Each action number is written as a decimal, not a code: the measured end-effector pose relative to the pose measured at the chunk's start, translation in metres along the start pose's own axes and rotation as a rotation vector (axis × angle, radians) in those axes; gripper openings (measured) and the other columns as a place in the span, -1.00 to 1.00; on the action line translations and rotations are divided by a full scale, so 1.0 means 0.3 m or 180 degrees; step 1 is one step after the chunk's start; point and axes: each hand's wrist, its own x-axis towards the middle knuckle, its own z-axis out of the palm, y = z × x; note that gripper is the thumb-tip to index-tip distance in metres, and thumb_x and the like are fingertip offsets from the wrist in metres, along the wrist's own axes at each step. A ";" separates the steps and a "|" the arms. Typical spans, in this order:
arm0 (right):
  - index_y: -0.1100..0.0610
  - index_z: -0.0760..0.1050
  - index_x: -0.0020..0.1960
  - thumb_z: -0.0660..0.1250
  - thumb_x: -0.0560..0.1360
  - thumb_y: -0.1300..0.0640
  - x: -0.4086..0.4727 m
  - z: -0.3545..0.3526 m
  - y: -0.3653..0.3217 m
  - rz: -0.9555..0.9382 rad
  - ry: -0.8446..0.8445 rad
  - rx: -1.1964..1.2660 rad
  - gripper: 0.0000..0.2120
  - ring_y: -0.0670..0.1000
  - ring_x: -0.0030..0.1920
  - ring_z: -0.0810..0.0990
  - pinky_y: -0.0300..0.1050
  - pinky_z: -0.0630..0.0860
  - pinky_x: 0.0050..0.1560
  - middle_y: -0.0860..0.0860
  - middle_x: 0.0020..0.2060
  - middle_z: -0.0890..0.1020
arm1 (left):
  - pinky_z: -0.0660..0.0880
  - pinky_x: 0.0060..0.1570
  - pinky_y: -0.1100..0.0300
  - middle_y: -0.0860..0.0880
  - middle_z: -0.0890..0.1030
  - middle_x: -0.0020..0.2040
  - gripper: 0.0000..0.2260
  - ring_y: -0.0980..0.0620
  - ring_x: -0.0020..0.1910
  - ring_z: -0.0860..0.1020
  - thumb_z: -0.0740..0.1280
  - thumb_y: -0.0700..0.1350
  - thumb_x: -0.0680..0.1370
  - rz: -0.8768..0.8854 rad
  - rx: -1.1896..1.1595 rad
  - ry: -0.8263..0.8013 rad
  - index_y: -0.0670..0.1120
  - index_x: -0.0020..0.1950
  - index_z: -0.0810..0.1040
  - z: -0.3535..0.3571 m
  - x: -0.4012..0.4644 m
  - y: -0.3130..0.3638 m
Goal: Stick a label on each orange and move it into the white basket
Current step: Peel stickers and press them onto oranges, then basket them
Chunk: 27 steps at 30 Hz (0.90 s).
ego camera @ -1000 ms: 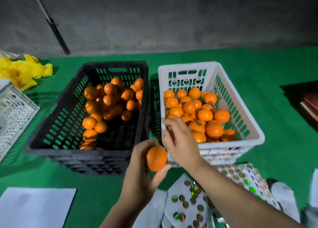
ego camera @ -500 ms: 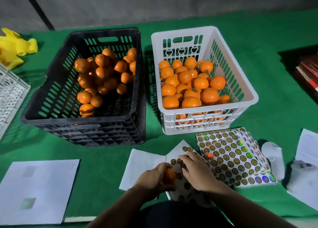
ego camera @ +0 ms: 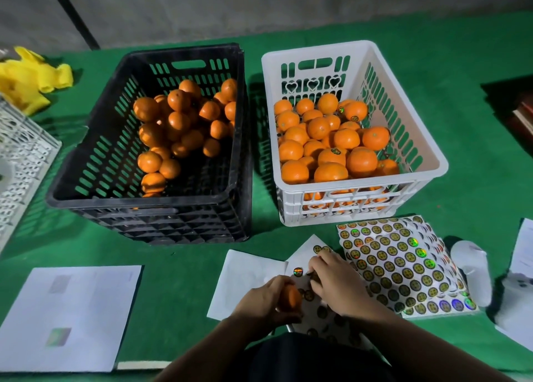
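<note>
My left hand [ego camera: 264, 302] is closed around one orange [ego camera: 290, 296] low over the table, near my body. My right hand [ego camera: 336, 282] rests just right of it, fingertips pinching at a round label on a partly used sticker sheet [ego camera: 320, 312]. A fuller sticker sheet [ego camera: 398, 260] lies to the right. The white basket [ego camera: 415, 139] stands behind, holding several oranges, some with labels showing. The black crate [ego camera: 95, 156] to its left holds several unlabelled oranges [ego camera: 178, 122].
White paper sheets [ego camera: 69, 315] lie at the front left on the green cloth. A white lattice crate [ego camera: 20, 162] and yellow plastic [ego camera: 31, 78] are at the far left. White backing scraps [ego camera: 473, 269] sit at the right edge; a dark object lies far right.
Both hands came back from the baskets' front edge down to the sticker sheet with the orange. Since half a second ago they have hardly moved; my right fingers work at a label.
</note>
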 end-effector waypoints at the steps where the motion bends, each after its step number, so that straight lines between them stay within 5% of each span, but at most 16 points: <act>1: 0.01 0.47 0.14 0.35 0.58 -0.05 -0.002 -0.003 0.000 0.0039 0.0066 0.0128 -0.79 -0.04 0.17 0.45 -0.18 0.47 0.15 -0.07 0.12 0.46 | 0.48 0.12 0.24 0.17 0.58 0.27 -0.37 0.14 0.07 0.55 0.46 0.40 0.42 0.0001 -0.0010 0.0003 0.30 0.37 0.27 0.000 0.001 0.000; 6: 0.08 0.52 -0.10 0.46 0.54 0.17 -0.003 -0.037 -0.013 0.0382 0.0414 0.1261 -0.88 -0.08 -0.17 0.52 -0.13 0.52 -0.14 -0.10 -0.17 0.55 | 0.52 0.17 0.23 0.17 0.58 0.27 -0.37 0.13 0.12 0.57 0.49 0.38 0.41 -0.0030 -0.0095 0.0000 0.32 0.36 0.28 0.002 0.001 0.000; 11: 0.05 0.52 -0.10 0.41 0.58 0.20 -0.009 -0.098 -0.019 0.1115 0.0450 0.2522 -0.88 -0.15 -0.25 0.56 -0.33 0.51 -0.20 -0.04 -0.22 0.60 | 0.53 0.14 0.17 0.19 0.56 0.27 -0.33 0.12 0.12 0.56 0.50 0.39 0.38 -0.0015 -0.0274 0.0181 0.26 0.38 0.33 -0.027 -0.007 0.027; 15: 0.13 0.56 -0.14 0.45 0.57 0.12 -0.037 -0.185 -0.058 0.1029 0.0353 0.3272 -0.85 -0.15 -0.38 0.46 -0.32 0.40 -0.32 -0.10 -0.39 0.52 | 0.55 0.14 0.13 0.22 0.51 0.34 -0.27 0.12 0.15 0.56 0.38 0.51 0.40 0.0320 -0.0238 0.0633 0.21 0.45 0.32 -0.066 -0.044 0.080; 23: 0.05 0.60 -0.16 0.44 0.58 0.10 -0.066 -0.316 -0.156 0.0485 -0.0160 0.3488 -0.85 -0.21 -0.33 0.45 -0.35 0.38 -0.27 -0.19 -0.39 0.52 | 0.61 0.02 0.10 0.17 0.59 0.13 -0.30 0.11 -0.06 0.61 0.51 0.37 0.39 0.0663 -0.1134 0.1236 0.18 0.45 0.39 -0.126 -0.088 0.204; 27: -0.02 0.56 -0.19 0.48 0.55 0.00 -0.056 -0.339 -0.158 0.0329 -0.0143 0.3169 -0.82 -0.17 -0.31 0.45 -0.22 0.39 -0.22 -0.14 -0.37 0.51 | 0.62 0.02 -0.02 0.12 0.59 0.15 -0.35 0.02 -0.06 0.62 0.61 0.11 0.43 0.0688 -0.1250 0.1418 0.10 0.44 0.43 -0.129 -0.100 0.231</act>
